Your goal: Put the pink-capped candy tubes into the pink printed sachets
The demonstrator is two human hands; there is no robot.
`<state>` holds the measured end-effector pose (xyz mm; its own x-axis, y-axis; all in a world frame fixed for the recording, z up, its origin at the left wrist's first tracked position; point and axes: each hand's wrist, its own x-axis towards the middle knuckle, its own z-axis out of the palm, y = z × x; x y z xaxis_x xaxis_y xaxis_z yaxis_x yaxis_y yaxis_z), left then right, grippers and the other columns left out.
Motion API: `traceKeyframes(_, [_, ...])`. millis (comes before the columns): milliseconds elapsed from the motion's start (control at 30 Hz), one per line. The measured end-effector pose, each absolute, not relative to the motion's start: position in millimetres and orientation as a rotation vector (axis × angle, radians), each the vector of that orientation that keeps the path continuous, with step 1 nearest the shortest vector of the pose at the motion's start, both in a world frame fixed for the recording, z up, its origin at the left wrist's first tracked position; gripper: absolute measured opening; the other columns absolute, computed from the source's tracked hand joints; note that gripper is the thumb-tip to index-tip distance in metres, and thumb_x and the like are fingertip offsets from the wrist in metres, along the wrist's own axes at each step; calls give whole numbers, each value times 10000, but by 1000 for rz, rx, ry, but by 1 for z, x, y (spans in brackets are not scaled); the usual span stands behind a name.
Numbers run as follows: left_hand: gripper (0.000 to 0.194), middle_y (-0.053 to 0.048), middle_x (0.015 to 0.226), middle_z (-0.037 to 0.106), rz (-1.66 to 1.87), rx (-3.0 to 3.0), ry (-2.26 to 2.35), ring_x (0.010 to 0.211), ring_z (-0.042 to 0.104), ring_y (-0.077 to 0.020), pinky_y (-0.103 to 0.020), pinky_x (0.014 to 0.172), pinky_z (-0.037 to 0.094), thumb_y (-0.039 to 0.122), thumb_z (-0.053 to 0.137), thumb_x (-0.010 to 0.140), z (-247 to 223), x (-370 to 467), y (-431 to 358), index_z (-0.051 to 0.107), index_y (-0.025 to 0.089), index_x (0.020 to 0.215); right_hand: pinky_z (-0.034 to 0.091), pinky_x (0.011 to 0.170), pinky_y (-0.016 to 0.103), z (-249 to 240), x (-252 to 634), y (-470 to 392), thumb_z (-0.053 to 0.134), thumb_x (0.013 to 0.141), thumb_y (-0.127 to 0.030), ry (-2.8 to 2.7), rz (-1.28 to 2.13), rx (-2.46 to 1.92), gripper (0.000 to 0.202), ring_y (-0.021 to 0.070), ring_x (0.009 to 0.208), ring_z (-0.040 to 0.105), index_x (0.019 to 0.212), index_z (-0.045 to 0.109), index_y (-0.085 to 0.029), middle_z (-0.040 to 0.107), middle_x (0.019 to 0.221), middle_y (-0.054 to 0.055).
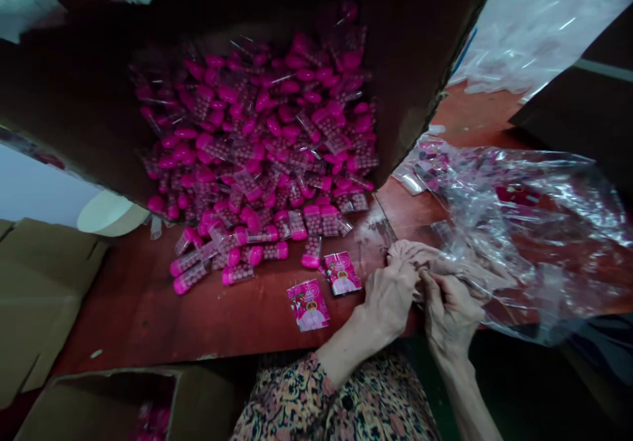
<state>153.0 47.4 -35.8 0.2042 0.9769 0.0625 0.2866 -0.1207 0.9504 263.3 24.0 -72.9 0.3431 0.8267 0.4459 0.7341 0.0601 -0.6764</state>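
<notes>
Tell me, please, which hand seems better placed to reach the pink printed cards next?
Left, I think: the left hand is beside the pink printed cards, while the right hand is farther off, beyond it. Both hold crumpled pale material.

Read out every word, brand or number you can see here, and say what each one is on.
No text is readable.
Two pink cards: printed, lettering too small and blurred.
Printed pieces under clear plastic: too blurred.
Pink-capped tubes: no lettering made out.
</notes>
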Motion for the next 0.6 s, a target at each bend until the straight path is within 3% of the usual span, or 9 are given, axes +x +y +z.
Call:
traceKeyframes(67, [210,-95,757,650,1003,1564,1249,714,599,-235,-330,671,455,263,511,830,-28,137,43,700,196,767,423,612,312,-72,262,24,441,874,-468,-1423,109,-1681,379,195,636,541,749,615,-155,606,681,68])
traceKeyframes(167, [193,-74,831,677,1087,1462,1375,793,601,-239,-341,738,446,273,531,821,-17,96,30,698,212,897,446,641,325,-70,263,23,436,884,-433,-1435,81,-1684,357,206,679,569,824,635,-143,635,745,88])
traceKeyframes(400, [200,2,534,594,1185,962,1827,492,498,-147,-245,510,380,335,629,744,-15,-16,-8,699,165,823,461,820,406,-39,222,5,623,808,-238,-1527,-132,-1552,177,236,855,581,976,629,-181,611,888,88])
traceKeyframes(500, [263,-6,535,602,1190,851,1878,473,476,-129,-230,472,358,378,620,748,-21,-32,-18,685,134,822,524,687,285,-31,176,-3,551,859,-183,-1861,262,-1263,168,179,760,616,1022,593,-201,609,844,57])
traceKeyframes(600, [281,-30,593,643,1175,805,1839,463,478,-121,-225,446,355,393,625,742,-25,-31,-19,687,131,820,493,501,209,-39,138,-4,374,947,-236,-2092,463,-1282,254,135,600,613,900,617,-180,604,778,49])
